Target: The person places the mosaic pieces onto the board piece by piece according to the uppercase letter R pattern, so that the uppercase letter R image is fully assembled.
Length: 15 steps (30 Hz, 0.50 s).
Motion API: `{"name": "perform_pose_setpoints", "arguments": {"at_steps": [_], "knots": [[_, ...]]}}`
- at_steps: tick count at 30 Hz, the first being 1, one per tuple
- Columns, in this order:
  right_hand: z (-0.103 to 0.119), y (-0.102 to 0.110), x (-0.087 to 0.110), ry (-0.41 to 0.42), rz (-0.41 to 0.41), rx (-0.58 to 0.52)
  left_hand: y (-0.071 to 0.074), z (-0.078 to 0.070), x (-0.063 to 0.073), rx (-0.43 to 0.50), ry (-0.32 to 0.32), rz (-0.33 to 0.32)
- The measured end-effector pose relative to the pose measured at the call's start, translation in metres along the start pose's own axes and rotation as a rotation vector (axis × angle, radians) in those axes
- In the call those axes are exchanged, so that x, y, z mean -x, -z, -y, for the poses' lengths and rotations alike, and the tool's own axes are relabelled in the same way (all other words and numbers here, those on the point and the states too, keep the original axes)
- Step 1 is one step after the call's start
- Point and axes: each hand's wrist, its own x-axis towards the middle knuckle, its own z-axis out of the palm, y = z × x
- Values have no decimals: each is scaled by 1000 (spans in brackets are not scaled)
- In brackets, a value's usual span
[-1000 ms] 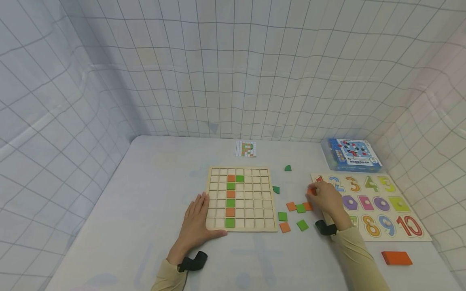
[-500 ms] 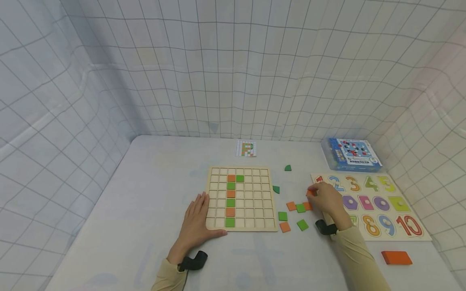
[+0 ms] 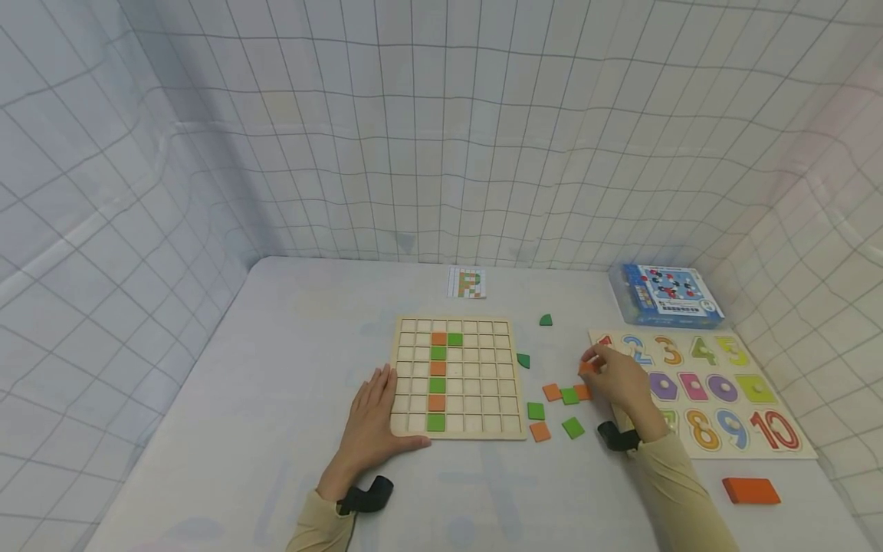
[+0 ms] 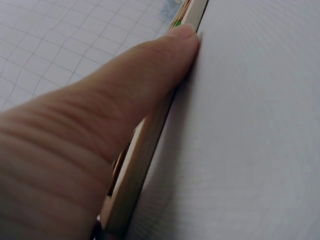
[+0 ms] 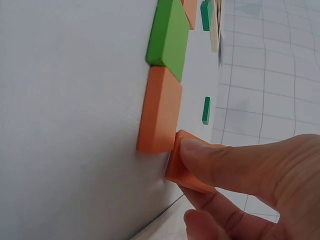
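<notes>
While seven tiles (image 3: 438,369) sit in the grid board (image 3: 483,383) the outstretched left hand (image 3: 372,418) touches, the right grip (image 3: 617,379) pinches an orange square (image 5: 181,171), loose tiles (image 3: 569,396) remaining beside it.

Between the pale wooden grid board (image 3: 472,385) and the white number-puzzle board (image 3: 752,453), a strip of white worktop (image 3: 560,349) lets my right hand (image 3: 621,379) pass beyond the loose orange and green square tiles (image 3: 573,427). Dark-green quarter-round piece (image 3: 523,360) intrudes, just beside the grid. My left hand (image 3: 372,422) bars its near-left corner.
</notes>
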Motion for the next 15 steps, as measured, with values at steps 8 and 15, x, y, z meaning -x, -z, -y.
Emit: {"name": "perform_pose_setpoints", "arguments": {"at_steps": [8,15], "knots": [[9,-4,1,-12,-58,-31,0,1,0,-11,-4,-1],[34,-12,-6,46,-148,-74,0,1,0,-12,-6,0]]}}
